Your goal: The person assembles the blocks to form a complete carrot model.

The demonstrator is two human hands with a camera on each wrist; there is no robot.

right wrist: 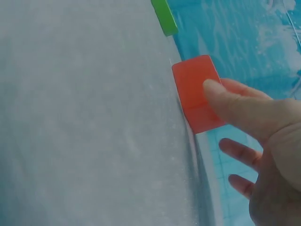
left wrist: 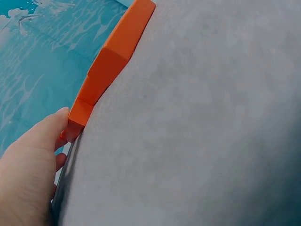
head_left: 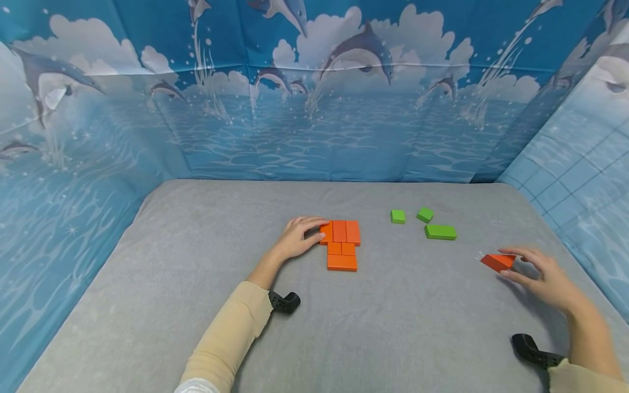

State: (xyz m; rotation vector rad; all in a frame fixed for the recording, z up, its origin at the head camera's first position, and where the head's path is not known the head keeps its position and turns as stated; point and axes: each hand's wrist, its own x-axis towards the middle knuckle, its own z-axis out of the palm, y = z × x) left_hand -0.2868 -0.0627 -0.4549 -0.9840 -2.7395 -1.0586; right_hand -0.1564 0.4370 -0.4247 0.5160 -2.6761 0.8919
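Several orange blocks lie flat together near the table's middle: a row of upright pieces, two small ones below, and a crosswise block nearest the camera. My left hand rests against the leftmost orange block, index finger at its far end and thumb at its left side. That thumb also shows beside the orange blocks in the left wrist view. At the right, my right hand pinches a separate orange block, tilted, between thumb and fingers; its broad face shows in the right wrist view.
Two small green blocks and a longer green block lie between the orange group and my right hand, toward the back. The grey-covered table meets a blue dolphin-print curtain behind and at the sides.
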